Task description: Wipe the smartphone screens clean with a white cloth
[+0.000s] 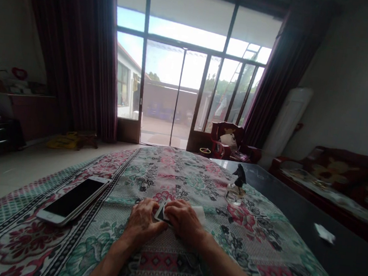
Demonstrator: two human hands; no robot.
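On the flowered tablecloth (163, 175), both hands meet around a small white-edged phone (161, 214) with a dark face. My left hand (143, 219) grips its left side, thumb along the near edge. My right hand (183, 217) lies over the phone with fingers bent, pressing a white tissue (199, 214) onto it; part of the tissue sticks out on the right. Most of the phone is hidden under the fingers. Left of the hands rests a larger white device (75, 200) with a black screen, apparently stacked on another. A clear spray bottle (236, 192) with a black nozzle stands at the right.
A dark tabletop (297, 217) shows beyond the cloth on the right, with a crumpled white paper (324, 234) on it. A red wooden sofa (335, 177) and an armchair (228, 141) stand farther back. Glass doors (172, 92) between dark curtains fill the far side.
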